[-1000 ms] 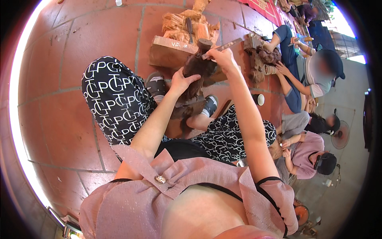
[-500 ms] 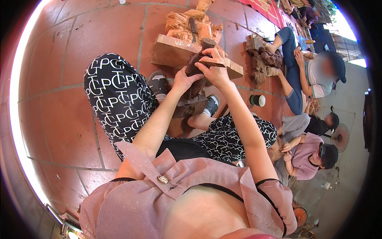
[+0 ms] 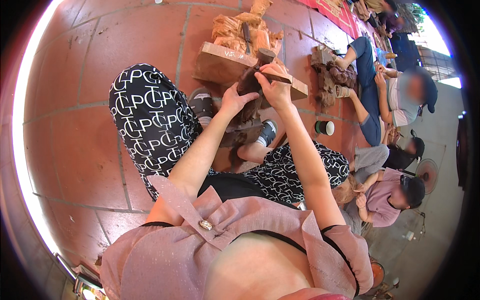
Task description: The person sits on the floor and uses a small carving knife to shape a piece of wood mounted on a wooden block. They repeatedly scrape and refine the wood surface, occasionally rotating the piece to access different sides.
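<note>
A green-and-white cup sits on the floor, contents unclear. Near the edge of the wooden base, the left hand grasps a dark carving; the right hand curls its fingers round a flat tool.

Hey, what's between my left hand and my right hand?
In the head view, the dark carving lies between your left hand and right hand.
</note>
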The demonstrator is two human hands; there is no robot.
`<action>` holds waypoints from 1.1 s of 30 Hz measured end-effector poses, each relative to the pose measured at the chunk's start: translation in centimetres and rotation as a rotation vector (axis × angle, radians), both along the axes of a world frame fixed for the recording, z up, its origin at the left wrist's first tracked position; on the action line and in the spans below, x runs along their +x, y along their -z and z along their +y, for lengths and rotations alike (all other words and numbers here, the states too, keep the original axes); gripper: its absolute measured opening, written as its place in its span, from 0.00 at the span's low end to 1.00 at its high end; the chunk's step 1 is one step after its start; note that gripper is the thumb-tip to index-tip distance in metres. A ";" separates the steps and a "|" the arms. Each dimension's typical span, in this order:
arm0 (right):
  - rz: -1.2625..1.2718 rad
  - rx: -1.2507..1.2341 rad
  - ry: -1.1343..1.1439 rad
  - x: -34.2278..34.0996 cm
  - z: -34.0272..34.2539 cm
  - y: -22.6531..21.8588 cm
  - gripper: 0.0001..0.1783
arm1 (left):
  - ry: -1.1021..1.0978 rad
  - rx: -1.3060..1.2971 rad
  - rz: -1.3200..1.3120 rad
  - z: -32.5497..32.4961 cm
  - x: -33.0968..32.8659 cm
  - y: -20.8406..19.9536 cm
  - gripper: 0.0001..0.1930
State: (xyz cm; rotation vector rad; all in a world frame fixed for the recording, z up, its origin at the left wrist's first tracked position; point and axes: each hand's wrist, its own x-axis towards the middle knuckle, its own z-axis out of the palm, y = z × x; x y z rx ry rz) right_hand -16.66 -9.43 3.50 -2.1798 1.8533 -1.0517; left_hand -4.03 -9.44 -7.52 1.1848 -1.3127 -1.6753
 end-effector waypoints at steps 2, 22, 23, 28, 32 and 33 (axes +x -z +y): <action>0.104 -0.062 -0.052 0.6 0.5 -0.5 0.06 | -0.021 -0.002 -0.010 -0.3 -0.4 0.9 0.30; -0.278 0.034 0.095 4.9 7.7 3.1 0.11 | -0.014 -0.426 0.035 6.5 5.6 -12.1 0.11; -0.257 0.023 0.085 4.7 7.4 3.3 0.11 | 0.002 -0.434 0.019 6.7 5.5 -12.5 0.11; -0.219 0.020 0.054 5.3 7.0 2.5 0.14 | -0.015 -0.629 0.020 6.7 4.8 -10.7 0.13; -0.257 -0.013 0.108 5.2 7.4 2.5 0.20 | 0.011 -0.607 0.056 5.8 5.7 -10.9 0.14; -0.245 0.001 0.146 5.0 7.1 2.2 0.20 | 0.004 -0.579 0.054 5.7 5.9 -11.6 0.14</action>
